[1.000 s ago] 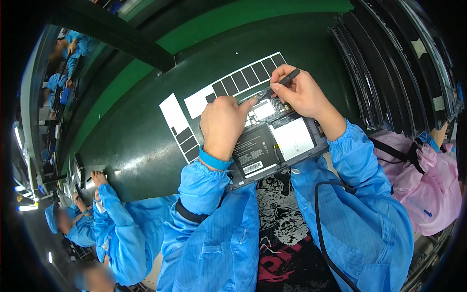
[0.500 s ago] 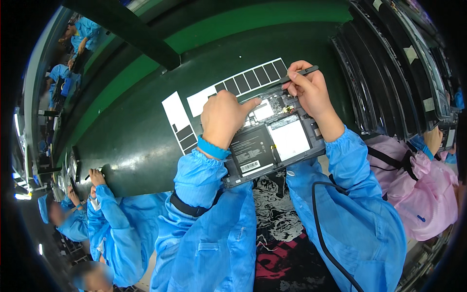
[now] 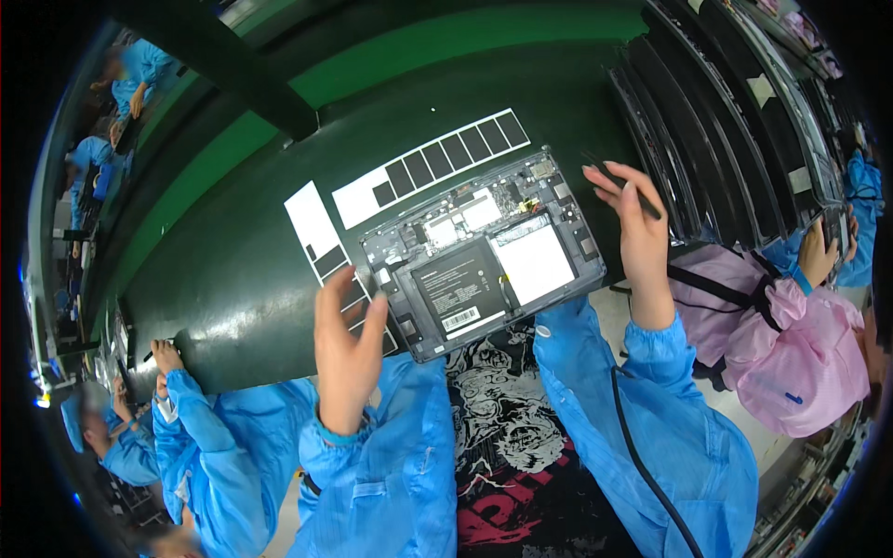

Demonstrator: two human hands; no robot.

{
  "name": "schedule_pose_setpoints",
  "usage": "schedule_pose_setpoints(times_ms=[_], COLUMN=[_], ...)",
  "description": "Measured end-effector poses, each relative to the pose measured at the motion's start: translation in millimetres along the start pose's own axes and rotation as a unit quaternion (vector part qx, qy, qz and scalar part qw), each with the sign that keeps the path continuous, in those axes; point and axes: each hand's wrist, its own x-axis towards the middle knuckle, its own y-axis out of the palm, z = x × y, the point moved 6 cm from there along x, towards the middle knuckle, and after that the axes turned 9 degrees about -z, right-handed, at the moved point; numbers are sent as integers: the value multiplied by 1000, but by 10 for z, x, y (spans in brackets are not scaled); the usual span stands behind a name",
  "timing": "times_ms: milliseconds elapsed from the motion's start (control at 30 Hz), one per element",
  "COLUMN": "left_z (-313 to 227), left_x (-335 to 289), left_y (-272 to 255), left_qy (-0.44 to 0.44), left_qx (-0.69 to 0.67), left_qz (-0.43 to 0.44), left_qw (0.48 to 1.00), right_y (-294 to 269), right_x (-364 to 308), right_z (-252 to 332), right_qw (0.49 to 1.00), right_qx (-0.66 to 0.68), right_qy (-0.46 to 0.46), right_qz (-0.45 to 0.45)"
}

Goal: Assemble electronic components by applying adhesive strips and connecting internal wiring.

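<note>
A laptop base (image 3: 588, 260) without its cover lies tilted at the table's near edge, its insides showing. In it are a black battery (image 3: 445, 290) with a printed label, a white rectangular part (image 3: 538, 265) and a circuit board (image 3: 507, 193) along the far side. My left hand (image 3: 346, 346) is open, thumb and fingers apart, beside the base's left edge and holding nothing. Right of the base, my raised right hand (image 3: 644, 237) holds slim dark tweezers (image 3: 654, 206) between its fingers, apart from the laptop.
Beyond the base lies a white sheet of black rectangular stickers (image 3: 358, 197); a second sheet (image 3: 305, 206) lies at its left. Black panels (image 3: 693, 112) stand in a row at the right. Co-workers in blue (image 3: 228, 428) and pink (image 3: 791, 363) sit on either side.
Both hands have come off the laptop's circuit board. My left hand moved left and nearer; my right hand moved right, still with the tweezers. The whole scene shifted slightly left.
</note>
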Motion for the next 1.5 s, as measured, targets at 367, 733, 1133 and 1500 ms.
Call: schedule_pose_setpoints(times_ms=[367, 733, 1133, 1500], left_z=[13, 1443, 2379, -2519], left_x=[-331, 56, 530, 394], left_y=[51, -1970, -2749, 314], left_qy=[-27, -57, -124, 160], left_qx=[-213, -152, 431, -426], left_qz=[43, -313, -220, 248], left_qw=[976, 936, 866, 855], right_y=[220, 2934, 3980, -694], right_x=[-488, -686, -796, 111], right_z=[-163, 330, 52, 2744], right_qw=[993, 982, 957, 864], right_qx=[-69, -42, 20, -251], right_qy=[75, -23, -22, -366], right_qz=[-60, 184, 288, -236])
